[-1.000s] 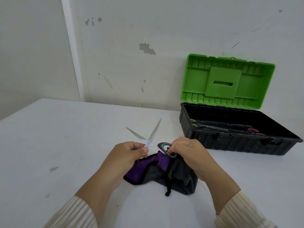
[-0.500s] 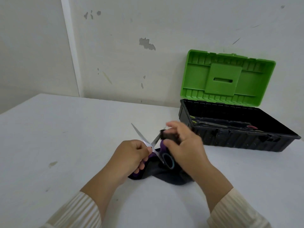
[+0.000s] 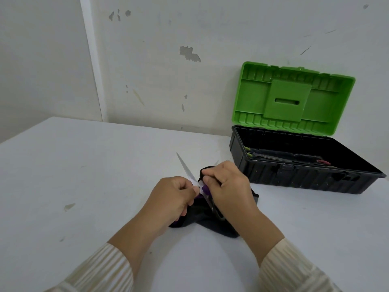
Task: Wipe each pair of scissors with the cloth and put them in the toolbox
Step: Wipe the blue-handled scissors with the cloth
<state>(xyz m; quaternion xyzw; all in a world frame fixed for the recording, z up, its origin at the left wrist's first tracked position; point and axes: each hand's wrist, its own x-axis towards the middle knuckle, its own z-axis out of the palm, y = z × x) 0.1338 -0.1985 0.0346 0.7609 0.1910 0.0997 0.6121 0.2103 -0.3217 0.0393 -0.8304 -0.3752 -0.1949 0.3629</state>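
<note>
My left hand (image 3: 172, 199) grips a pair of scissors (image 3: 186, 168) near the pivot; one silver blade points up and away. My right hand (image 3: 228, 190) pinches a fold of the dark grey and purple cloth (image 3: 210, 223) around the other blade, which is mostly hidden. The rest of the cloth lies on the table under both hands. The black toolbox (image 3: 294, 180) stands open to the right, its green lid (image 3: 292, 98) upright against the wall. Other scissors (image 3: 282, 158) lie inside the toolbox.
The white table (image 3: 84, 186) runs to a wall at the back and has a few small marks on the left. The toolbox sits close to my right hand, near the table's right side.
My right hand has gone from the scissors' handle up to the right blade and wrapped cloth around it. The blades have come closer together. The camera has dipped slightly.
</note>
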